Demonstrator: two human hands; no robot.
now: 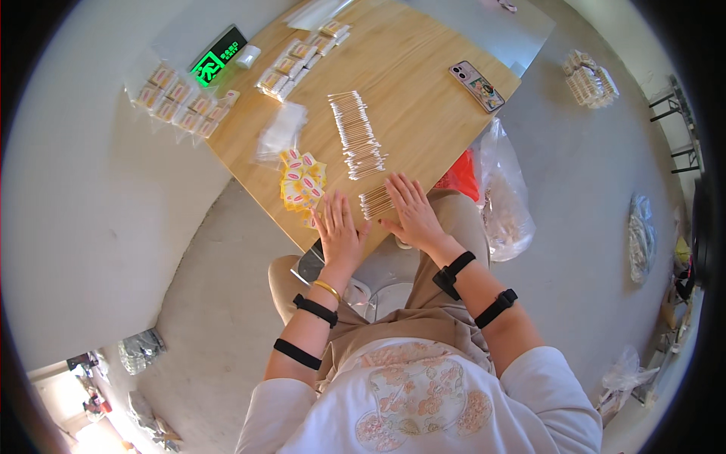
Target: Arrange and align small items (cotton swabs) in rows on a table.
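Swabs (375,202) at the table's (423,83) near edge could scatter if the right hand (417,217) knocks them, its fingers (399,194), like the left hand's (341,236), loosely spread, apparently gripping nothing.

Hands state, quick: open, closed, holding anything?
Left hand: open, near the yellow cards, nothing visibly held.
Right hand: open, by the small swab group, nothing visibly held.

Near the right grip (413,214), two rows of cotton swabs (357,135); beyond it, one smartphone (476,85); beside the left grip (339,232), one heap of yellow-and-white cards (302,180); behind both, four black straps (297,353), one gold bangle (327,289).
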